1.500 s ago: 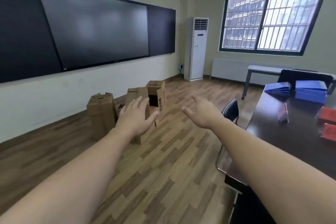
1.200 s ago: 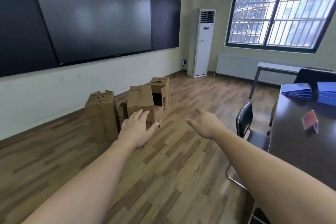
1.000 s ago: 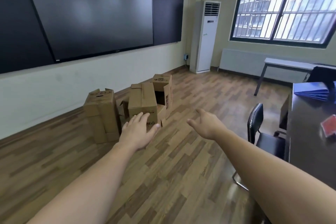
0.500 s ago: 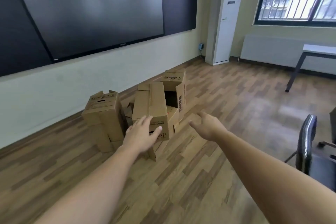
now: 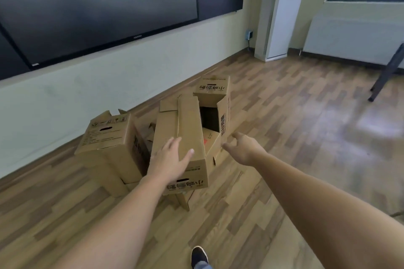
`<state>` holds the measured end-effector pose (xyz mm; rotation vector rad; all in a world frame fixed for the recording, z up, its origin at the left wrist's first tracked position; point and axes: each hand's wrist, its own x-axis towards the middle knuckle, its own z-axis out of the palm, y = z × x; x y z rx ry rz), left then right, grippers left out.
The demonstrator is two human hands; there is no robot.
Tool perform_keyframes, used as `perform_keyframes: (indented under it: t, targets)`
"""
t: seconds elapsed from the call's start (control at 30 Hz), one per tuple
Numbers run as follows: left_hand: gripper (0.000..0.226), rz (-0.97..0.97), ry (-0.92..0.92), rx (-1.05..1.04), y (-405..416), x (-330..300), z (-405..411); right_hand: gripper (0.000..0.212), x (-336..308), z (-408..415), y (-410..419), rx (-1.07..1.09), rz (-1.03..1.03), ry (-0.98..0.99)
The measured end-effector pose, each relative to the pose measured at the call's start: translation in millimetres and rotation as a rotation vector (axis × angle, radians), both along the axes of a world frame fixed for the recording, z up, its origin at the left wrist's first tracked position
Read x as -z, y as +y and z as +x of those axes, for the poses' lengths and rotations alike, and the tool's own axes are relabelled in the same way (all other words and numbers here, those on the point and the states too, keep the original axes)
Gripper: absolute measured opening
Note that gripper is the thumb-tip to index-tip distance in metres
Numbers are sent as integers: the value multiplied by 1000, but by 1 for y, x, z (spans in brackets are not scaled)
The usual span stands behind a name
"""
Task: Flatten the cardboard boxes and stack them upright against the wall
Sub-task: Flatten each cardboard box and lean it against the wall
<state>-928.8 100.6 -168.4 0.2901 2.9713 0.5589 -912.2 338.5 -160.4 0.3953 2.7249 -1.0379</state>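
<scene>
Three brown cardboard boxes stand grouped on the wood floor near the wall (image 5: 131, 76). The left box (image 5: 109, 144) is upright with a hand slot in its top. The middle box (image 5: 185, 124) is long with a taped seam along its top. The far box (image 5: 213, 102) lies with its dark opening facing me. My left hand (image 5: 169, 161) reaches with straight, spread fingers over the near end of the middle box; whether it touches is unclear. My right hand (image 5: 242, 148) hangs open just right of that box, holding nothing.
A large dark screen (image 5: 98, 6) hangs on the wall above the boxes. A white standing air conditioner (image 5: 277, 11) fills the corner, with a radiator (image 5: 354, 41) under the window. A table leg (image 5: 387, 72) stands at right. My shoe (image 5: 199, 255) shows at bottom.
I have walked closer to the boxes, which now look larger. Both hands have come forward: the left is now over the middle box's near end, the right beside it.
</scene>
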Motion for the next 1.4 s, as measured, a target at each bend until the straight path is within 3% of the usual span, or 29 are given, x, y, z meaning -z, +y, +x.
perform_keyframes:
  t: [0.33, 0.47, 0.63, 0.83, 1.0, 1.1, 1.23, 1.4]
  targets:
    - [77, 49, -135, -42, 20, 82, -231, 77, 83, -212, 2, 134, -121, -144]
    - [76, 20, -209, -69, 40, 125, -298, 72, 154, -266, 8, 298, -271, -233]
    - [77, -66, -203, -53, 80, 213, -379, 59, 300, -310, 12, 574, -474, -416]
    - [84, -263, -202, -1, 123, 309, -406, 57, 476, -312, -7, 892, -690, -631]
    - [87, -306, -184, -61, 132, 363, -393, 61, 579, -318, -34, 1076, -943, -697]
    - [85, -274, -137, -91, 136, 377, -391, 57, 601, -323, -42, 1143, -1081, -719]
    - [82, -218, -137, -93, 134, 378, -388, 35, 603, -332, -41, 1178, -1082, -705]
    - [75, -92, -114, -143, 112, 345, -409, 50, 598, -343, -37, 1224, -1148, -617]
